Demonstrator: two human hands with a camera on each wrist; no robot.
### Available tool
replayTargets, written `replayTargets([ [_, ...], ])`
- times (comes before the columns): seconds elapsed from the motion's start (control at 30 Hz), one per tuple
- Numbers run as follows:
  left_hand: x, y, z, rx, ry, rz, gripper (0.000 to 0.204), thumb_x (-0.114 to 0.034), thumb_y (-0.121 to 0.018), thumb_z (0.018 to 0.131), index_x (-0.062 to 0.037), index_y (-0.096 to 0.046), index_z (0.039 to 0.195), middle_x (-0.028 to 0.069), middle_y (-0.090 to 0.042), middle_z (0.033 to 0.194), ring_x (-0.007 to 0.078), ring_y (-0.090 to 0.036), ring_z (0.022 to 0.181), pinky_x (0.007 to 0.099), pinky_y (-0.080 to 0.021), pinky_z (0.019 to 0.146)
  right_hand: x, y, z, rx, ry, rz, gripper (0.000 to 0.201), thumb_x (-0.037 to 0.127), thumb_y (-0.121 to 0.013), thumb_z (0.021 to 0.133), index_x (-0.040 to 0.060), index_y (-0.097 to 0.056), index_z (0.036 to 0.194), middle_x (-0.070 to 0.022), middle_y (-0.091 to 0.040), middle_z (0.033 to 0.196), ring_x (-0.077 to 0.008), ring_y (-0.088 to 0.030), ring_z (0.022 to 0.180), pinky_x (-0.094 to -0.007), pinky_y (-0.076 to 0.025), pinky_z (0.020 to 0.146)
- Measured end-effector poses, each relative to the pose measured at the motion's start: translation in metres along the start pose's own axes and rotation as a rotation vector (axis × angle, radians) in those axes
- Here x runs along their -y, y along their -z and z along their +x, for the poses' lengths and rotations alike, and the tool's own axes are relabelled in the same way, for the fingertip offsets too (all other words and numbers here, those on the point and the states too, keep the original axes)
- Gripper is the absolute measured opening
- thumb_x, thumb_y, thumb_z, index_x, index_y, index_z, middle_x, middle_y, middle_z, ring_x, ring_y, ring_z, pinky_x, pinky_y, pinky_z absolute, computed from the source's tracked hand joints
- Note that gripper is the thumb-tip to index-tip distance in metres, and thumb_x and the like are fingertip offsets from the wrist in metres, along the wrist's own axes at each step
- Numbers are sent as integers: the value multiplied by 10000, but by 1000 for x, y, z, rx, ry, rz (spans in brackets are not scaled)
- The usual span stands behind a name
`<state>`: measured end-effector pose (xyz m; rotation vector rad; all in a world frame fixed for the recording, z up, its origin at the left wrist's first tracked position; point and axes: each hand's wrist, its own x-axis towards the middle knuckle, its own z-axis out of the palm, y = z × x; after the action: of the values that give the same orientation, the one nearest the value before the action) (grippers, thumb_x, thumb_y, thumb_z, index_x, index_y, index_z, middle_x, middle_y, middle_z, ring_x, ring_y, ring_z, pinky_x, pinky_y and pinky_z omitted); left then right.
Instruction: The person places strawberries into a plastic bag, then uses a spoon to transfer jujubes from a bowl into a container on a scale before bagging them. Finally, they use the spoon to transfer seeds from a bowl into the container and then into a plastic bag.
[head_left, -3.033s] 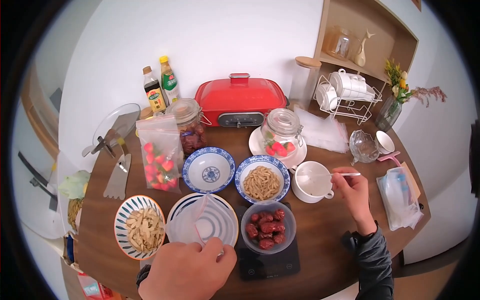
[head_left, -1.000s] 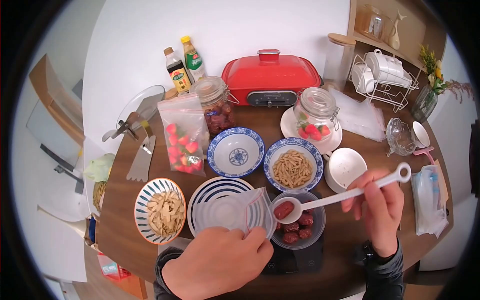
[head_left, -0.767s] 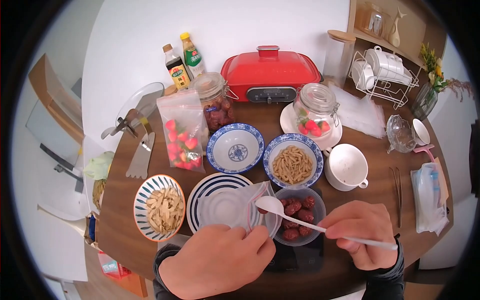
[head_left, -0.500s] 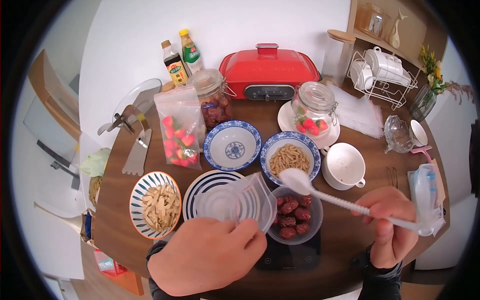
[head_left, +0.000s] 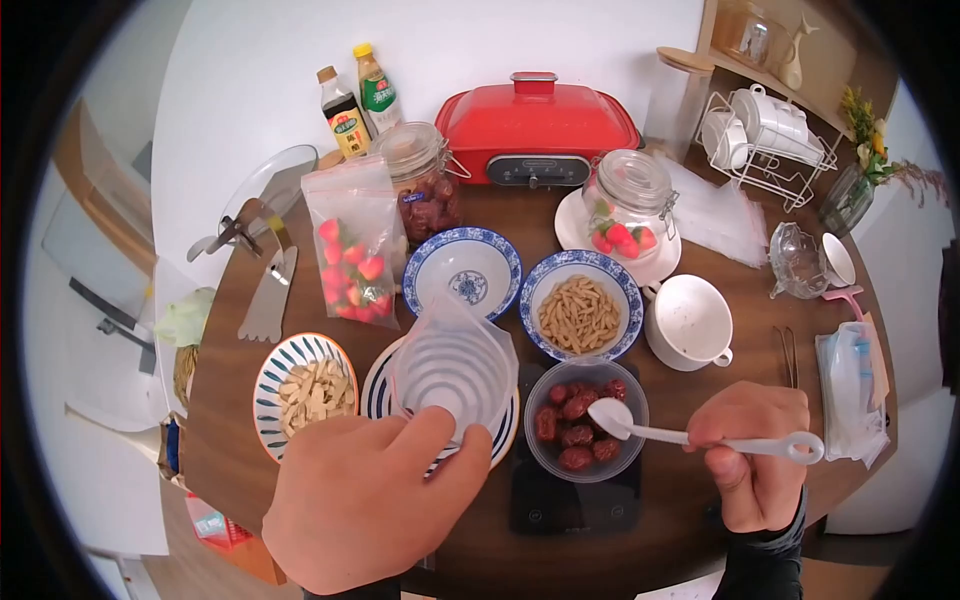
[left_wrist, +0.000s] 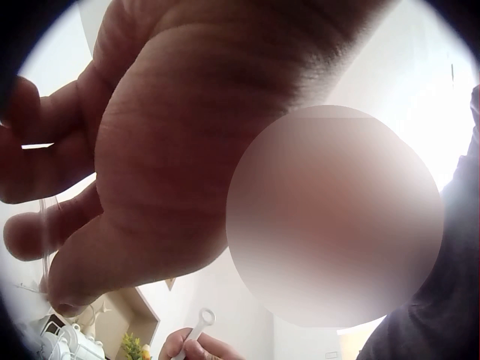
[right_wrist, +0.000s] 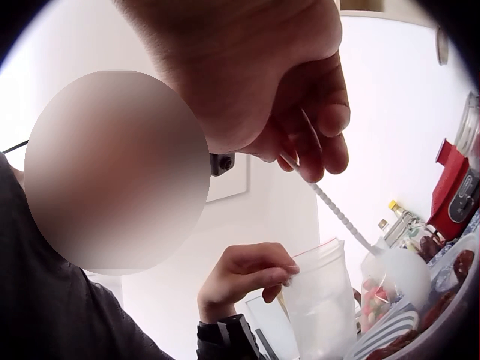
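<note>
My left hand point(head_left: 375, 500) pinches a clear zip bag point(head_left: 455, 360) by its near edge, above a blue-striped plate point(head_left: 507, 435); no date shows in the bag. My right hand point(head_left: 755, 450) grips the handle of a white spoon point(head_left: 670, 435). The spoon's bowl hangs over several red dates point(head_left: 577, 435) in a clear round tub on a black scale point(head_left: 575, 508). In the right wrist view, fingers curl round the spoon point(right_wrist: 345, 217), with the bag point(right_wrist: 322, 300) beyond. The left wrist view shows mostly my left palm point(left_wrist: 165, 150); a blurred disc covers part of it.
Behind the tub stand a bowl of pale strips point(head_left: 580, 315), an empty blue-rimmed bowl point(head_left: 463, 245) and a white cup point(head_left: 690, 320). A bowl of pale slices point(head_left: 315, 390) is at left, near a bag of strawberries point(head_left: 350, 270). Tweezers point(head_left: 788, 355) lie at right.
The spoon, carrying a date one second ago, went to the bag's mouth, then back right over the tub, its bowl now without a visible date. My left hand has shifted left with the bag.
</note>
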<state>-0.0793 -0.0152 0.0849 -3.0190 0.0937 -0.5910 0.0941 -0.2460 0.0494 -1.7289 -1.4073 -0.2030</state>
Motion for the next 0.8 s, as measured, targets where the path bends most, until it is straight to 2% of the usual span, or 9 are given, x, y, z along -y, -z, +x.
replayTargets([
  [0.13, 0, 1, -6, 50, -54, -29, 298, -147, -727, 641, -144, -735, 939, -3, -636, 818, 141, -595, 560, 287, -419, 470, 3, 1, 4, 136, -14, 54, 80, 144, -675, 889, 68, -676, 914, -83, -687, 780, -285, -664, 620, -343, -529, 563],
  [0.23, 1, 0, -7, 57, -91, -51, 317, -147, -738, 631, -155, -734, 947, -10, -622, 843, 129, -587, 564, 290, -408, 465, -1, -4, 2, 175, -15, 133, 81, 142, -671, 902, 70, -670, 940, -81, -691, 802, -288, -663, 633, -347, -526, 560],
  [0.33, -3, 2, -4, 48, -72, -22, 333, -146, -746, 624, -157, -735, 956, -15, -600, 835, 130, -578, 567, 291, -397, 459, 1, 0, 4, 259, -17, 140, 87, 146, -671, 909, 74, -663, 957, -84, -691, 817, -294, -665, 647, -354, -527, 563],
  [0.8, 4, -2, -8, 49, -140, -75, 371, -161, -732, 584, -151, -748, 955, -18, -571, 803, 121, -512, 533, 279, -357, 438, -1, -2, 6, 247, -9, 100, 122, 79, -720, 829, 87, -676, 942, -68, -689, 805, -271, -666, 638, -334, -524, 541],
])
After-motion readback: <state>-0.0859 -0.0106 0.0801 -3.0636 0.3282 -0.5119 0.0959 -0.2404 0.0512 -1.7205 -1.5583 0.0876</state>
